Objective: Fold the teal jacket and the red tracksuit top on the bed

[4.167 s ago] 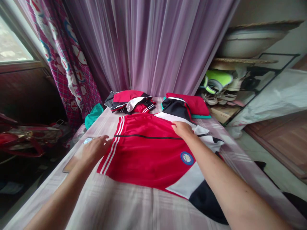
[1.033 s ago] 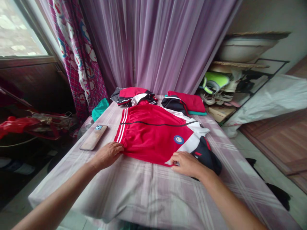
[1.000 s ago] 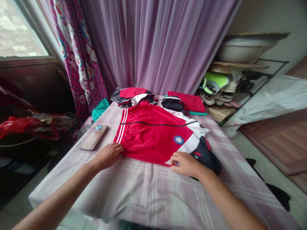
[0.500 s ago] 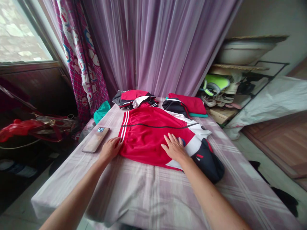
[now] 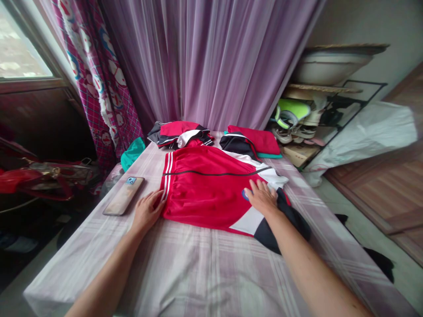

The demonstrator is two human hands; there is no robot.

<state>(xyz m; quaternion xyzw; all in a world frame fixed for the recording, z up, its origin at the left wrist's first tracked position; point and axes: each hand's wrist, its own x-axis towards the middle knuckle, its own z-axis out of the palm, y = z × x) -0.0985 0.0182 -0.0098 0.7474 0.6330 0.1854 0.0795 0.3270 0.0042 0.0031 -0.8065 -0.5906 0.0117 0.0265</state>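
Note:
A red sports garment (image 5: pixel 205 189) with white side stripes, a white panel and black parts lies spread on the checked cloth of the table (image 5: pixel 198 273). My left hand (image 5: pixel 147 210) rests flat at the garment's left edge, fingers stretched out. My right hand (image 5: pixel 262 197) lies flat on its right side, partly covering a round blue badge, fingers open.
A phone (image 5: pixel 123 196) lies left of my left hand. At the table's far end sit a crumpled red-black garment (image 5: pixel 178 133) and a folded pile (image 5: pixel 253 143). Purple curtains (image 5: pixel 211 61) hang behind. A shoe rack (image 5: pixel 307 123) stands right, bags (image 5: pixel 42 176) left.
My right hand has slid from the garment's near hem across the red cloth to its right side by the badge. My left hand has stayed at the left edge. The view has shifted slightly.

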